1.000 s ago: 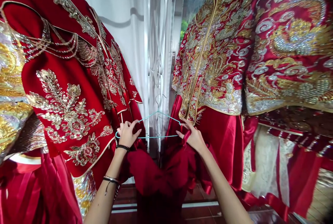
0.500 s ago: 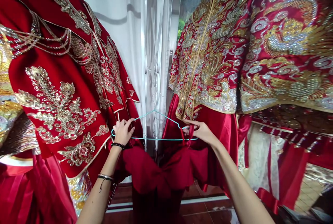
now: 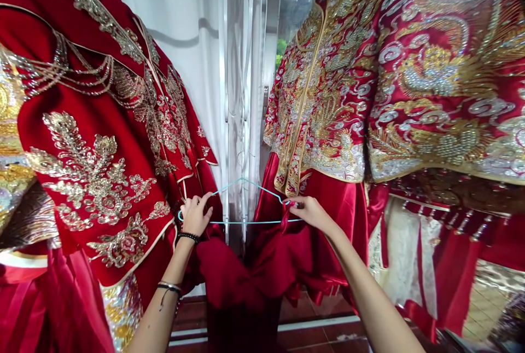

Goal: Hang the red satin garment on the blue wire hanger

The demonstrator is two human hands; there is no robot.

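Observation:
A thin light-blue wire hanger (image 3: 241, 220) hangs in the gap between two racks of clothes. My left hand (image 3: 194, 215) is closed round its left end. My right hand (image 3: 310, 212) pinches a red strap at the hanger's right end. A plain dark red satin garment (image 3: 246, 276) droops in folds below the hanger, between my forearms.
A red robe with gold and silver embroidery (image 3: 102, 139) hangs close on the left. Red jackets thick with gold embroidery (image 3: 369, 90) hang on the right over red skirts (image 3: 328, 216). A white window grille (image 3: 240, 68) stands behind; dark red floor tiles (image 3: 311, 336) lie below.
My right hand has slid outward along the hanger to its right end with the red strap. The left hand has stayed at the left end. The view has shifted slightly.

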